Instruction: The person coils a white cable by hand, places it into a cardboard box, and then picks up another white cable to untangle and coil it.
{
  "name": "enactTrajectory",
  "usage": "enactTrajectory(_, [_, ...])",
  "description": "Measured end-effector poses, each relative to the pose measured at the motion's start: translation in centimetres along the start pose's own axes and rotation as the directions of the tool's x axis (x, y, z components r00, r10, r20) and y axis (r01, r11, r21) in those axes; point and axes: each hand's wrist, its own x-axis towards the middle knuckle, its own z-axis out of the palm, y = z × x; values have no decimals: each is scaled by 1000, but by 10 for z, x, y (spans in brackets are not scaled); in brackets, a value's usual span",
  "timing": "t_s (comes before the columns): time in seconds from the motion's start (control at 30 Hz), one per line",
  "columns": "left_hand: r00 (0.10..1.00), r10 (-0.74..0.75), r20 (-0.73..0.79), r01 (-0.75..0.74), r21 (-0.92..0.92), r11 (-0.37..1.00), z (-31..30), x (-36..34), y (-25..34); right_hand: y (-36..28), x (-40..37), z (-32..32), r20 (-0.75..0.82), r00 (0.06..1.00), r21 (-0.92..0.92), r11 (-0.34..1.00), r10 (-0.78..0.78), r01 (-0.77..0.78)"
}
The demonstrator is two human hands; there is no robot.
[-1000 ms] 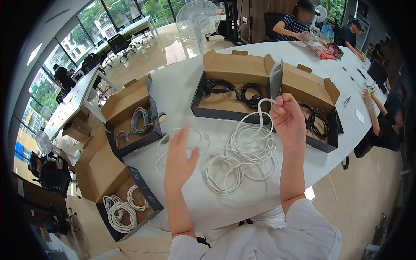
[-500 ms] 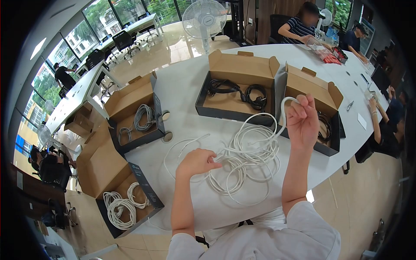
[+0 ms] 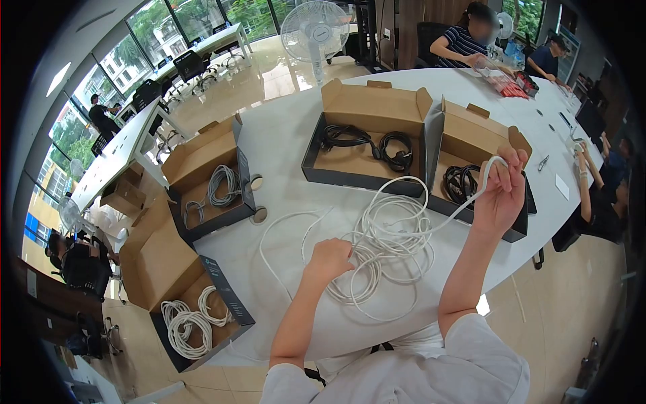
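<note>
A tangled heap of white cable (image 3: 367, 279) lies on the white table in front of me. My right hand (image 3: 500, 195) is raised to the right of the heap, fingers closed round a stretch of this cable that runs taut back to the pile. At the heap's left edge, my left hand (image 3: 330, 260) is closed on strands of the same cable, its fingertips partly hidden. A loose length of cable curves across the table left of that hand. Behind my right hand stands an open box (image 3: 481, 138) with a black cable (image 3: 460, 183) in it.
Another open box (image 3: 367, 172) holds black cables (image 3: 393, 153). To the left, one open box (image 3: 235, 219) holds grey cable (image 3: 223, 186), and a nearer one (image 3: 219, 276) holds white cable coils (image 3: 185, 330). Other people sit at the table's far right. A fan (image 3: 315, 32) stands behind.
My right hand has moved right and slightly down, drawing the white cable out straighter from the heap. My left hand has shifted right against the heap and closed its fingers.
</note>
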Motion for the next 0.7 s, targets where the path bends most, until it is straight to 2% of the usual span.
enactTrajectory(0.17, [998,-63,-27,65,79,995,10,5,-2,4,-3,5,-8,1000,34,999,25,-25])
enactTrajectory(0.27, [997,-76,26,74,60,995,0,4,3,6,-4,8,-5,999,47,998,38,-38])
enactTrajectory(0.37, [995,27,-99,-42,-147,988,-17,1,6,11,-6,11,-1,997,64,995,74,-73])
enactTrajectory(0.4, [987,4,-159,-43,-243,969,-22,0,8,14,-7,13,-2,996,71,994,87,-87])
enactTrajectory(0.47, [961,-59,-269,-64,-426,902,-32,-1,14,20,-10,13,-10,990,-31,989,143,-143])
enactTrajectory(0.57, [964,-58,-258,-156,-731,665,-40,-3,21,32,-13,14,-37,966,-259,931,256,-256])
enactTrajectory(0.7, [976,67,-208,-214,-855,472,-50,-14,33,53,-21,22,-106,916,-543,749,387,-379])
